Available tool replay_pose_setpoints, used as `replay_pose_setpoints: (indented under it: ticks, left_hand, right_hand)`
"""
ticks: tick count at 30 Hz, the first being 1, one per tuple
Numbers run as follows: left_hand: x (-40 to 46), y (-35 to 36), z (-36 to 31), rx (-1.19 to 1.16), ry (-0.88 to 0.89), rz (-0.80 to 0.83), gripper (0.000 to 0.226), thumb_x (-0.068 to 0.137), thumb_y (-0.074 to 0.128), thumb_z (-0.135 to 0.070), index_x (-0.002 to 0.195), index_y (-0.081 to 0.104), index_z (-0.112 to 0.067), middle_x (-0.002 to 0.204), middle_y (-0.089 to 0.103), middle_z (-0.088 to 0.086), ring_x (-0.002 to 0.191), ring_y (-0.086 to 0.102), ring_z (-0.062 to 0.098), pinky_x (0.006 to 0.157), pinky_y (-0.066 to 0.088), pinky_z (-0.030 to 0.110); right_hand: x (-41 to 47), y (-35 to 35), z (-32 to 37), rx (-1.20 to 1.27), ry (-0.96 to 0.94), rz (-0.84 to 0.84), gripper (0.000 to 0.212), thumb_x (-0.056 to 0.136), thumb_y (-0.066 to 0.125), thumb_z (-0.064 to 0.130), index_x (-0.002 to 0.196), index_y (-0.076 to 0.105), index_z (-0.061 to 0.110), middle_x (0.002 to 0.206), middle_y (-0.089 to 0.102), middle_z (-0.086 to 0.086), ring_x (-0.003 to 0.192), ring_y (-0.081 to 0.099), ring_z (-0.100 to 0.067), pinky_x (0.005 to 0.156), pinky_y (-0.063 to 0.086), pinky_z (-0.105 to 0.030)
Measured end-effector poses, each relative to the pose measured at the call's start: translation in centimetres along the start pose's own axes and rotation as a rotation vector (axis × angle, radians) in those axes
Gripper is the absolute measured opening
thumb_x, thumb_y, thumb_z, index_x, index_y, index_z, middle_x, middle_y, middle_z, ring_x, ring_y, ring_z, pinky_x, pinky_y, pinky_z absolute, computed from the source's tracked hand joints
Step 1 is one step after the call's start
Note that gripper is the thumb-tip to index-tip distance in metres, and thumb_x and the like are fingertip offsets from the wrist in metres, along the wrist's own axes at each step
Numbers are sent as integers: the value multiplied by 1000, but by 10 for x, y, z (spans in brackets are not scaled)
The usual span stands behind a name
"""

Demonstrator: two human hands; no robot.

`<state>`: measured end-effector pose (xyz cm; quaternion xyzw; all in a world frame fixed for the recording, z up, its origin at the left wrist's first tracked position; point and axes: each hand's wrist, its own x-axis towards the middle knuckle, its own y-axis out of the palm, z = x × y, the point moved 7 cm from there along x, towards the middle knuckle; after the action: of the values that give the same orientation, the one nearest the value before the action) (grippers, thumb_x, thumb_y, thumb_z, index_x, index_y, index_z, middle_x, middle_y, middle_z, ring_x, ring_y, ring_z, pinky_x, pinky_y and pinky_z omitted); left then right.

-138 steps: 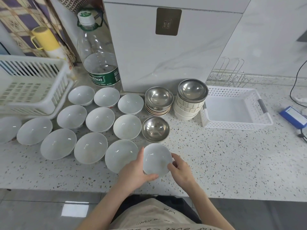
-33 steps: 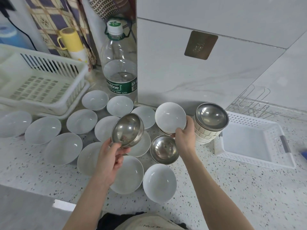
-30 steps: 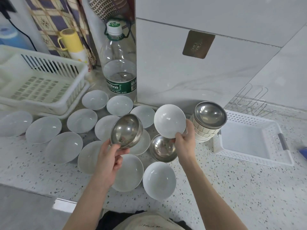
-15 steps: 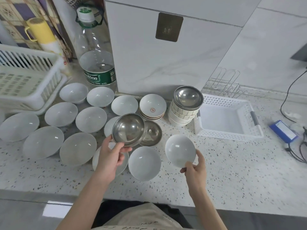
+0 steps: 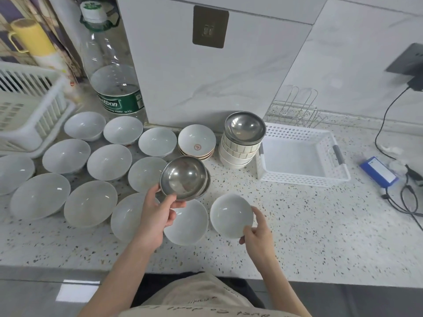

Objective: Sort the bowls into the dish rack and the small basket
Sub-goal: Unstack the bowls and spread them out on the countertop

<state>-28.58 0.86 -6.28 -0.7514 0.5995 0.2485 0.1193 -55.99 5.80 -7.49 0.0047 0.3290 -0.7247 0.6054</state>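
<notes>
The left hand [image 5: 158, 213] grasps a steel bowl [image 5: 183, 176] by its near rim, thumb on the inside and fingers below, and holds it tilted above the counter [image 5: 297, 236]. Directly behind it there is a second steel rim; I cannot tell if that bowl is nested in the grasp or stands on the counter. The right hand [image 5: 257, 232] holds a small white bowl [image 5: 231, 216] at its near-right edge, fingers curled around the rim; whether the bowl already rests on the counter is not clear.

The steel bowl is probably light, stiff and smooth, so it can slip from a pinch; a hold across the rim is safer. The white bowl looks like glazed ceramic, heavier and fragile, and it should be set down gently and not knocked against the others.

The small basket [image 5: 295, 179] lies beyond the right hand, to its far right, with nothing visible inside. The dish rack [image 5: 34, 124] is far to the left of the left hand and cut off by the frame edge, so its content is not visible. More white bowls stand around the left hand, one partly hidden under its wrist.
</notes>
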Motion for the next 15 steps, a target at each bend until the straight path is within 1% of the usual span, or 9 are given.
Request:
replay_pose_setpoints:
  ticks: [4,6,8,11,15]
  left_hand:
    - [1,5,-5,15,14,-4,46,92,62,-17,135,46,-27,83,76,17,41,38,10,35,30,16]
    - [1,9,-7,19,17,-1,43,93,62,-16,133,48,-28,83,76,17,43,38,12,35,30,16]
    - [1,14,-9,19,14,8,41,93,62,-16,130,50,-29,82,76,17,46,38,13,36,30,16]
    - [2,22,-12,31,13,27,39,94,61,-15,129,49,-28,79,75,16,44,35,13,36,30,16]
    - [6,35,-14,72,17,37,42,94,59,-12,132,48,-24,77,75,16,40,39,12,36,30,16]
  right_hand:
    - [1,3,-4,23,-1,11,57,92,46,6,140,38,37,54,67,-4,54,63,-3,43,43,-11]
    - [1,4,-8,40,14,20,58,91,45,6,135,37,43,56,68,-4,56,63,-4,45,43,-12]
    - [2,5,-11,62,35,29,59,89,45,5,129,36,48,57,68,-4,56,62,-6,50,45,-17]
    - [4,3,-12,69,38,47,59,87,46,3,127,38,47,56,69,-4,57,61,-11,54,47,-23]
    - [6,1,-15,90,48,99,57,85,46,1,125,42,42,52,66,-7,52,58,-3,60,43,-27]
